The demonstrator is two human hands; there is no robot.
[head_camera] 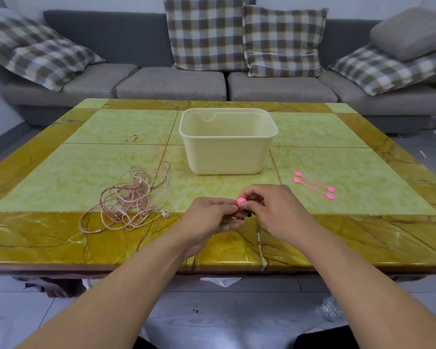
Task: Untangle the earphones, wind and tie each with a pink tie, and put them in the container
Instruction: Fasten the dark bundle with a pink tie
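Both hands meet above the table's near edge. My left hand [211,217] grips a small dark wound earphone bundle [247,214], mostly hidden by the fingers. My right hand [269,210] pinches a pink tie [241,201] at the top of that bundle. A tangle of pink earphones [131,200] lies on the table to the left, with a white earbud [165,214] at its near side. Two more pink ties [315,185] lie side by side to the right. The cream container [228,157] stands behind the hands at the table's middle.
The yellow-green marble table [61,172] fills the view, its front edge just below the hands. Behind it stands a grey sofa [171,83] with checked cushions. Crumpled plastic lies on the floor at the lower right.
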